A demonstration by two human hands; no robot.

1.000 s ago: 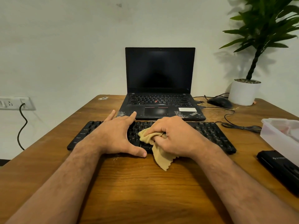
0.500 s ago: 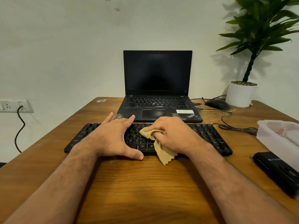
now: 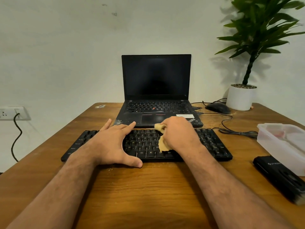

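A black external keyboard (image 3: 212, 142) lies across the wooden desk (image 3: 148, 192) in front of an open black laptop (image 3: 156, 76) with a dark screen. My left hand (image 3: 112, 144) rests flat on the keyboard's left half, fingers spread, thumb at its front edge. My right hand (image 3: 179, 134) grips a crumpled tan cloth (image 3: 163, 143) and presses it onto the keys right of centre, near the keyboard's far edge. Part of the cloth is hidden under that hand.
A black mouse (image 3: 217, 107) with its cable and a white potted plant (image 3: 241, 96) stand at the back right. A clear plastic box (image 3: 283, 142) and a black case (image 3: 280, 177) sit at the right edge. A wall socket (image 3: 9, 113) with a plugged cable is at left.
My right hand has carried the cloth away from the keyboard's front edge toward its far edge and to the right. My left hand stays in place. The camera has tilted slightly.
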